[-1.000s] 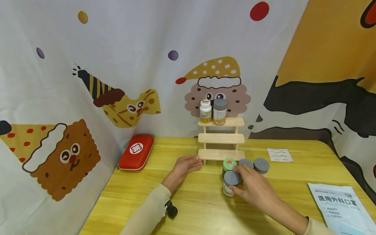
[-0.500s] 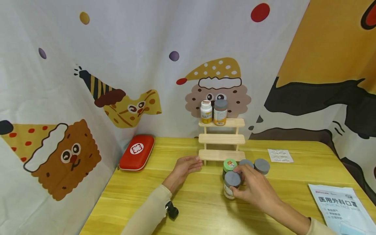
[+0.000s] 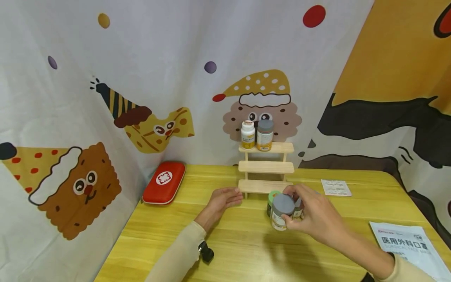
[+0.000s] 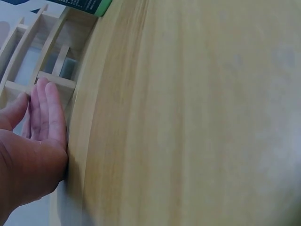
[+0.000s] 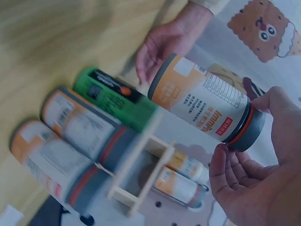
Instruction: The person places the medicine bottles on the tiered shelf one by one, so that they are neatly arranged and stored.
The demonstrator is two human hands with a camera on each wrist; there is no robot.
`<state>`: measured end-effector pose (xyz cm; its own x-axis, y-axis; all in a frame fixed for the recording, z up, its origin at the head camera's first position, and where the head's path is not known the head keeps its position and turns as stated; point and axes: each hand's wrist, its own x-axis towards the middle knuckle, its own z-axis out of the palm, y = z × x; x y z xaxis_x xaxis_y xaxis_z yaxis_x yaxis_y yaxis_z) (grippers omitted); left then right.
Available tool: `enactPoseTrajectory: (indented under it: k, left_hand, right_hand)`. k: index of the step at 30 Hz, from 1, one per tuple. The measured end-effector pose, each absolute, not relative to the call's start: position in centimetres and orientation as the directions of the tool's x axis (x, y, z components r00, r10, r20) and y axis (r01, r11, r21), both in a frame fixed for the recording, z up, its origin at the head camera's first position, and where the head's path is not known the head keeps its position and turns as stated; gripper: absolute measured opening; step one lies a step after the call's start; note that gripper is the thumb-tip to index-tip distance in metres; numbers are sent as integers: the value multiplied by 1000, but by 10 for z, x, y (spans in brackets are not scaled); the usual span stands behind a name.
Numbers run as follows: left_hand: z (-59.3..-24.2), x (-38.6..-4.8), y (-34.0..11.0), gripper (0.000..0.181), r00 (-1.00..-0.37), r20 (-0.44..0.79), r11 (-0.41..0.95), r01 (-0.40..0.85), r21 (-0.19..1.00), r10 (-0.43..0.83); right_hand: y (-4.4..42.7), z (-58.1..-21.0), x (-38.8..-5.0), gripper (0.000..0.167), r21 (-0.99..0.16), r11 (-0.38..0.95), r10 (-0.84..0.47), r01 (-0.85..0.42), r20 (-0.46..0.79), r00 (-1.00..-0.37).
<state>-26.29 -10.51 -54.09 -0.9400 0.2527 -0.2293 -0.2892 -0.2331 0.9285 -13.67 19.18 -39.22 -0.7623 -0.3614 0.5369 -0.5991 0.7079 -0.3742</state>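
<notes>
My right hand (image 3: 318,215) pinches the grey cap of a white-and-orange pill bottle (image 5: 202,99), holding it above the table. In the right wrist view, a green bottle (image 5: 113,99) and two matching grey-capped bottles, one in the middle (image 5: 82,125) and one at the outer side (image 5: 56,162), stand close by. My left hand (image 3: 222,201) has its fingers extended, touching the lower left end of the three-step wooden rack (image 3: 266,167). On its top step are a white-capped bottle (image 3: 248,136) and a grey-capped bottle (image 3: 265,136). The head view shows the green bottle partly hidden.
A red zip case (image 3: 163,183) lies at the left back of the table (image 3: 232,243). To the right are a small silvery packet (image 3: 336,187) and a face-mask bag (image 3: 410,244). A printed curtain (image 3: 169,47) hangs behind the rack.
My right hand has lifted the grey-capped bottle off the table, bringing it slightly up and to the right. My left hand has stayed at the rack.
</notes>
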Motion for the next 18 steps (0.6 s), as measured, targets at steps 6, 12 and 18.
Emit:
enactPoseTrajectory:
  k: [6, 12, 18]
  left_hand:
    - [-541, -263, -105, 36, -938, -235, -232, -295, 927, 254]
    - [-541, -263, -105, 35, -940, -227, -227, -286, 931, 253]
    - [-542, -263, -105, 33, -941, -233, -228, -289, 930, 246]
  right_hand:
    - [199, -365, -143, 52, -409, 709, -334, -575, 523, -784]
    - [206, -349, -158, 47, -449, 686, -318, -572, 522, -791]
    - [211, -342, -181, 43, -505, 640, -293, -579, 537, -791]
